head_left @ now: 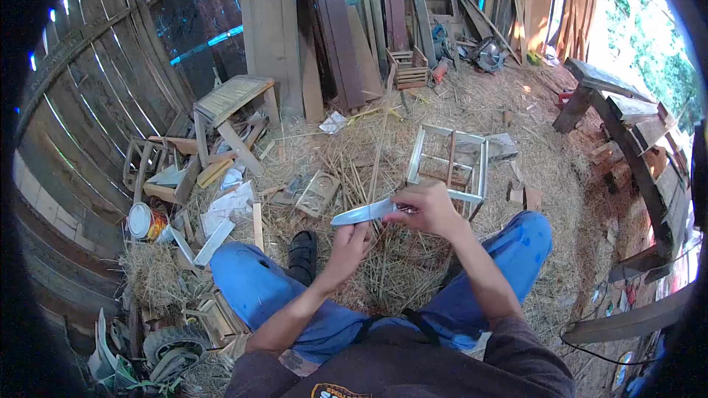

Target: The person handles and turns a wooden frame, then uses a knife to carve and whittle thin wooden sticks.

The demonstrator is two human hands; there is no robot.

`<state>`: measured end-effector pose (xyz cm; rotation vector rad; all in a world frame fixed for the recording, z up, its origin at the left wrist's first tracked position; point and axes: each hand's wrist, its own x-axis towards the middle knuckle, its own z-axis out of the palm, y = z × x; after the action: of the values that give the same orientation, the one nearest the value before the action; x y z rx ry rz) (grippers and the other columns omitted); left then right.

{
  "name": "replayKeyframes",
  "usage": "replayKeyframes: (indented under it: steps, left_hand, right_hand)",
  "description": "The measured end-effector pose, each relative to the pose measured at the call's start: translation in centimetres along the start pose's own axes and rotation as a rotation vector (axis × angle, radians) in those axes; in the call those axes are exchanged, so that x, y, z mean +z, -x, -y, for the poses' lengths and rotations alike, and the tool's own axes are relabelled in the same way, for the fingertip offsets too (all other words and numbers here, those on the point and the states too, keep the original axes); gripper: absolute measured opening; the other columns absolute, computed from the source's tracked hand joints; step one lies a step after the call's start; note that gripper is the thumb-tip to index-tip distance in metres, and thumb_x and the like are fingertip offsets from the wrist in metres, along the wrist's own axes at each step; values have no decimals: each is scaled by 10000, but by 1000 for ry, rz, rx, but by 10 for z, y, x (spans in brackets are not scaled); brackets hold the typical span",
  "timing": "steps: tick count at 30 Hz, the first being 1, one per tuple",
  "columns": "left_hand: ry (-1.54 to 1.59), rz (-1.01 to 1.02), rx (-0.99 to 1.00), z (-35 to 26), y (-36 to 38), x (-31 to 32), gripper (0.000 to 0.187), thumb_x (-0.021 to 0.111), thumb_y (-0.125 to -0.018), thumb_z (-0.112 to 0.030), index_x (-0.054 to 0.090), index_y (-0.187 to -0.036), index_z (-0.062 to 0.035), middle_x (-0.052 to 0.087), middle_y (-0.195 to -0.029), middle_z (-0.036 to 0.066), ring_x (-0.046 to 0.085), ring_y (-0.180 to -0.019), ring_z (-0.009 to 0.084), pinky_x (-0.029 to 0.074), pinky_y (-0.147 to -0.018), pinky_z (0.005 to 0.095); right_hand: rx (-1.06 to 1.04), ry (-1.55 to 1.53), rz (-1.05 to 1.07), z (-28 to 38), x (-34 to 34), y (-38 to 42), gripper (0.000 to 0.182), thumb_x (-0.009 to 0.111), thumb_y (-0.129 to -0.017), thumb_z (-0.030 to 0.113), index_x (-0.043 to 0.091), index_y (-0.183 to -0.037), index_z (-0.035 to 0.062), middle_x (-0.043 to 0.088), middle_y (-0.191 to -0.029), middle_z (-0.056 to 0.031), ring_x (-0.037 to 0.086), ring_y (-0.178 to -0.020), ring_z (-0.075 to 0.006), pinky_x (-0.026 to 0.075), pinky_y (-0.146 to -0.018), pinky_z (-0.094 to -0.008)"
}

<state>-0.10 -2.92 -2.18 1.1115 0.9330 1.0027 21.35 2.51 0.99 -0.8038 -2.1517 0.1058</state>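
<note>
Two hands: my right hand (431,208) grips the knife (363,213); left hand (349,239), fingers pinched under its blade at 9 o'clock. A slip could cut them.

Knees (251,280) flank hands; wood frame (448,166) blocks fwd.

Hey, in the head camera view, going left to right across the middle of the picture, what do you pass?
Paint can → small wooden stool → black sandal → left hand → knife blade → right hand holding the knife → white wooden frame just behind the right hand → heavy timber bench.
</note>
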Motion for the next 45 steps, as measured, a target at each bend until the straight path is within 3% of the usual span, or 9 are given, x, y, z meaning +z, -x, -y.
replayKeyframes:
  steps: [7,13,19,28,31,32,37,43,45]
  left_hand:
    - [99,20,22,-1,-3,-3,247,432,-1077,-307,517,-1030,-80,353,-672,-73,291,-483,18,211,-415,216]
    - [218,18,-23,-17,3,0,165,442,-1067,-298,487,-1115,-147,313,-678,-43,248,-475,37,182,-409,211]
    - [75,82,-2,-11,-8,-11,231,430,-1071,-344,466,-1171,-138,353,-709,-38,261,-485,38,208,-418,215]
    - [124,128,-63,-8,-1,2,217,424,-1079,-299,498,-1180,-123,364,-693,-47,277,-454,35,219,-406,206]
    - [144,123,-91,-15,10,-4,214,432,-1076,-288,503,-1171,-111,364,-683,-46,275,-443,37,219,-402,207]
    - [120,130,-105,-14,13,-8,212,437,-1074,-286,505,-1167,-108,363,-680,-45,277,-442,37,220,-401,208]
    - [98,182,-92,13,14,-22,235,440,-1070,-309,509,-1165,-105,406,-699,-33,304,-453,43,245,-401,215]
    - [86,73,-39,-15,10,-12,285,430,-1072,-332,500,-1239,-112,428,-699,-21,350,-493,50,299,-419,214]
    - [90,37,9,-17,4,-10,294,429,-1074,-336,505,-1237,-104,430,-706,-29,352,-502,38,301,-432,198]
  right_hand:
    - [11,128,-5,0,-9,-5,301,857,-694,301,715,-835,77,678,-714,-79,656,-621,-277,498,-570,-376]
    - [112,196,-40,-13,-18,5,309,837,-725,324,700,-833,69,675,-721,-82,650,-589,-269,501,-540,-372]
    - [90,130,5,5,-4,1,303,838,-734,286,675,-849,58,639,-694,-87,629,-584,-278,478,-533,-369]
    - [20,145,15,3,-9,-5,297,832,-725,279,682,-871,68,631,-693,-93,626,-608,-277,467,-526,-384]
    - [102,211,-95,-16,-12,-2,256,815,-751,291,707,-844,78,649,-691,-102,626,-607,-271,468,-541,-382]
    - [255,197,-79,-26,-22,1,245,798,-781,311,727,-836,84,661,-689,-105,631,-599,-262,472,-551,-369]
    - [282,364,-148,-11,-40,0,285,802,-790,329,724,-882,70,680,-722,-106,653,-603,-268,493,-553,-364]
    - [155,289,-110,-6,-20,-3,315,818,-775,325,694,-856,47,697,-769,-112,677,-628,-274,513,-560,-361]
    - [144,262,-108,-6,-12,-4,299,772,-817,384,694,-854,98,682,-722,-84,670,-610,-267,501,-526,-384]
